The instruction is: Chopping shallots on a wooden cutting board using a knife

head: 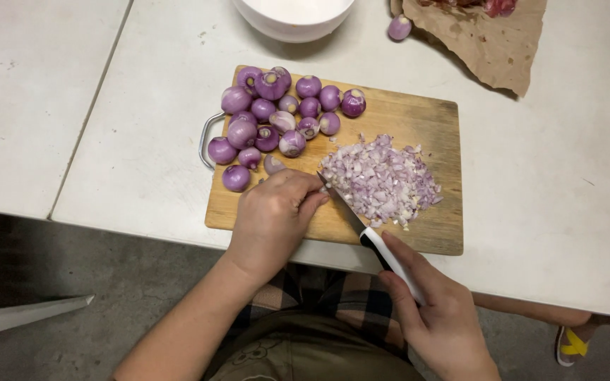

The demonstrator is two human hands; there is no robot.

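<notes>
A shallot piece [325,188] is lying on the wooden cutting board [432,120], peeking out under the left hand [273,215] — fingers curled down over it. The right hand [435,317] is gripping a white-handled knife [372,240], its blade touching the piece — chopped shallots [383,180] just beside, peeled whole shallots [277,116] behind on the white counter [552,176].

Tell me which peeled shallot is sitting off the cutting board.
The lone shallot at the top, on the white table beside the brown paper and the white bowl. All the other whole shallots cluster on the wooden cutting board.
</notes>
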